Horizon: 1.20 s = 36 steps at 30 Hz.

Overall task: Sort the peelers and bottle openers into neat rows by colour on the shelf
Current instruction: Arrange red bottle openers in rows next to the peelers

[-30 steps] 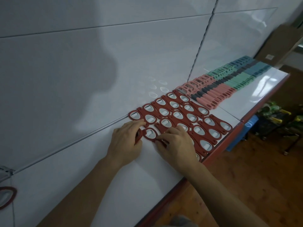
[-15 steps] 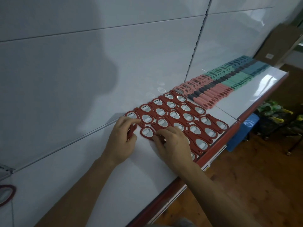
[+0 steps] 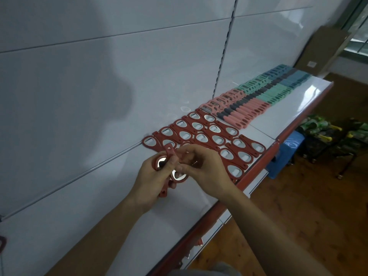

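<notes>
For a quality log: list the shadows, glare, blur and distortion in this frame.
Head view: a broad soft shadow darkens the back panel; head view: glare whitens the far shelf top; head view: the held bottle openers glint; head view: the right edge by the window looks soft, and panel seams bow slightly.

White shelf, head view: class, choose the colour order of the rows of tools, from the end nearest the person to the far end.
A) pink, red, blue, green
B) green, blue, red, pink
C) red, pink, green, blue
C: the red plastic bottle openers lie nearest, then the pink plastic peelers, the mint-green peelers, and the blue peelers at the far end of the white metal shelf.
</notes>
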Motion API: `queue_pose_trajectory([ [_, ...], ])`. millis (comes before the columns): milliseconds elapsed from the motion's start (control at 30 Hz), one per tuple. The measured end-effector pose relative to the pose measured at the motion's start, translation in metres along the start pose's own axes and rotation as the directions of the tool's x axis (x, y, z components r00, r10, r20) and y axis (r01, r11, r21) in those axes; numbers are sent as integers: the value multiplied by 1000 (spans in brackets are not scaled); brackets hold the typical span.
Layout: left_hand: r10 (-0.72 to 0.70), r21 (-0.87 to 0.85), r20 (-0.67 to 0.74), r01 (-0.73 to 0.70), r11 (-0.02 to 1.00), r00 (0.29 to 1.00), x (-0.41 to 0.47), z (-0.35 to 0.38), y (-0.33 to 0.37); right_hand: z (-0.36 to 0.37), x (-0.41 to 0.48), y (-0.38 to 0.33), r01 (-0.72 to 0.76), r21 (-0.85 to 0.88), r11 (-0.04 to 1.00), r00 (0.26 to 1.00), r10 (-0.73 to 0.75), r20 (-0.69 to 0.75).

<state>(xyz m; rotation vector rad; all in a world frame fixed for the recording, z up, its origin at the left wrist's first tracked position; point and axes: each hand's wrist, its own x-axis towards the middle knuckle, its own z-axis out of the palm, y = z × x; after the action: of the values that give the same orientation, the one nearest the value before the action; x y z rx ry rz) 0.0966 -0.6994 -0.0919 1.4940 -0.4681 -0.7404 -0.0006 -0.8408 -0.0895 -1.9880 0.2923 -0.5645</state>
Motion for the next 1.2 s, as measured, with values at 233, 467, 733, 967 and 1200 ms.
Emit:
queue_pose_trajectory([
  [233, 218, 165, -7, -214, 963, 976, 4, -4, -12, -42, 3, 2, -158, -181, 971, 987, 149, -63],
  [467, 442, 792, 346, -510, 335, 828, 11, -10, -32, -57, -18, 2, -241, -424, 873, 954, 294, 63],
  [733, 409, 842, 352, -475, 254, 842, 9, -12, -34, -44, -35, -5, -371, -44, 927, 928, 370, -43],
  [967, 353, 856, 379, -469, 218, 855, 10, -12, -35, -38, -40, 1, -267, -205, 942, 956, 232, -177],
  [1200, 345, 862, 377, -462, 208, 859, 11, -12, -36, -22, -53, 10, -181, -368, 912, 980, 137, -142],
])
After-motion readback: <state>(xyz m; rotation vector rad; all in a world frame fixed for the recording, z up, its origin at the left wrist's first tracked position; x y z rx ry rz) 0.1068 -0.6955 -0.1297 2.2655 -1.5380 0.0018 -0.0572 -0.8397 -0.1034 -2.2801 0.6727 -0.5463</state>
